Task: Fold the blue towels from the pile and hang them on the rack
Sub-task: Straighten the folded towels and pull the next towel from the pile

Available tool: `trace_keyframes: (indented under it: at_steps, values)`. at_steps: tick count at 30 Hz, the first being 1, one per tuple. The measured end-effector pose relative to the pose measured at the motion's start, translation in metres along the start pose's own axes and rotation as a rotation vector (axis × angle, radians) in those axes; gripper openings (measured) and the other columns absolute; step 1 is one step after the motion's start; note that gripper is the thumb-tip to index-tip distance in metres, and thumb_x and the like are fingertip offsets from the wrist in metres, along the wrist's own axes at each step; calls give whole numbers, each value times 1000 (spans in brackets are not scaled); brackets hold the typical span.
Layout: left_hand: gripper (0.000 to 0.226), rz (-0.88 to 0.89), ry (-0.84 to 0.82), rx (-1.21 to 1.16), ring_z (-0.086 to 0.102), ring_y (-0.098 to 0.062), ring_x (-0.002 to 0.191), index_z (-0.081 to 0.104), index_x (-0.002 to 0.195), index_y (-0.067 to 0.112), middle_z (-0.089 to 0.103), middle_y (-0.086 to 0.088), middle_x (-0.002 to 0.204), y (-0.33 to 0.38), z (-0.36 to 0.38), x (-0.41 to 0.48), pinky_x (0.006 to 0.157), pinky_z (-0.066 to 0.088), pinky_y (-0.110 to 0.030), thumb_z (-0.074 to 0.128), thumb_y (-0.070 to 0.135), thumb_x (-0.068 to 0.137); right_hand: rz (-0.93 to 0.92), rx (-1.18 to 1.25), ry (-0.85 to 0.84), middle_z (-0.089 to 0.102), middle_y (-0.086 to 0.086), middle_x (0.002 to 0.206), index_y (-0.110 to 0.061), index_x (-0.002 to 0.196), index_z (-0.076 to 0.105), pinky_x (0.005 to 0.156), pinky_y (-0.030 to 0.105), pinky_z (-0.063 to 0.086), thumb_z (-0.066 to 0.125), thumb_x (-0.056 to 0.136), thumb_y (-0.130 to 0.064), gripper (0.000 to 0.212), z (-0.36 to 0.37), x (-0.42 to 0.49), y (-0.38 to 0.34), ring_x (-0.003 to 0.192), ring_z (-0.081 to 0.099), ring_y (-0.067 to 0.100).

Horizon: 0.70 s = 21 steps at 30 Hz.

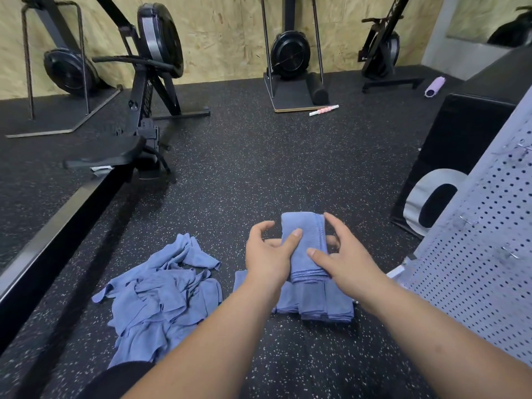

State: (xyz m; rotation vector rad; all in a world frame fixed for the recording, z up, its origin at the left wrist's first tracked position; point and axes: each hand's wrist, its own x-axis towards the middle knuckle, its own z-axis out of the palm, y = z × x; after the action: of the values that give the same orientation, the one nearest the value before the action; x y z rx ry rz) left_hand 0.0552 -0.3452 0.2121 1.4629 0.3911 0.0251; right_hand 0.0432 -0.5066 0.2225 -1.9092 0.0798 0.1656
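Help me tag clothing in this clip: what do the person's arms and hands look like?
The left forearm and right forearm are bare, no sleeves in view. The left hand and right hand wear no gloves; no watch, ring or band shows.

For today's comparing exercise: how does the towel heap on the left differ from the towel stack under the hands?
The heap is crumpled and sprawling, with edges pointing every way; the stack is folded flat with edges aligned. The heap spreads wider; the stack is compact. Both are blue towels on the floor.
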Motion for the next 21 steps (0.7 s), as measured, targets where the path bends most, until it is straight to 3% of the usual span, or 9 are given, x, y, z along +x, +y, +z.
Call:
trace_keyframes:
  at_steps: [4, 8, 11, 15, 17, 19, 21]
  values:
    - [52, -45, -111, 158, 74, -19, 79, 51, 135, 41, 74, -3, 86, -18, -2, 9, 82, 64, -49, 80, 37, 92, -6, -157, 96, 62, -11, 133, -57, 154, 30, 92, 37, 51, 81, 90, -37, 84, 4, 8, 23, 98, 73, 15]
    - [59, -110, -301, 127, 67, -12, 64, 48, 139, 48, 71, -7, 91, -39, -4, 13, 68, 63, -41, 70, 11, 99, 34, -216, 180, 66, -8, 126, -52, 137, 50, 87, 34, 43, 80, 92, -36, 56, 7, 19, 50, 115, 64, 16]
    - [53, -112, -305, 161, 67, -20, 72, 57, 131, 49, 70, -5, 88, -69, -5, 21, 80, 64, -55, 69, 9, 99, 41, -243, 178, 67, -18, 117, -44, 116, 63, 84, 31, 41, 79, 93, -35, 29, 13, 26, 68, 108, 64, 13]
    - [40, -133, -240, 286, 57, -15, 75, 66, 113, 53, 65, -11, 112, -109, -10, 32, 66, 49, -29, 70, 16, 98, 66, -256, 78, 69, -31, 103, -38, 96, 72, 79, 19, 41, 78, 94, -26, 15, 30, 34, 102, 102, 64, 5]
    - [35, -187, -245, 299, 57, -13, 74, 70, 111, 52, 65, -10, 118, -131, -14, 37, 65, 48, -25, 72, 21, 96, 109, -269, 29, 72, -27, 100, -38, 99, 72, 74, 12, 41, 78, 93, -23, 17, 39, 36, 123, 88, 67, 6]
    - [37, -259, -253, 279, 58, -15, 77, 71, 111, 54, 66, -12, 123, -154, -20, 42, 71, 50, -29, 71, 25, 88, 162, -282, -22, 70, -18, 86, -39, 104, 72, 61, 14, 40, 76, 91, -17, 25, 50, 38, 144, 59, 62, 7]
    - [46, -330, -274, 254, 56, -16, 74, 72, 116, 49, 68, -10, 117, -173, -28, 49, 69, 50, -32, 70, 17, 84, 210, -292, -64, 60, -14, 85, -42, 110, 70, 57, 14, 38, 73, 88, -14, 35, 62, 40, 162, 48, 56, 5]
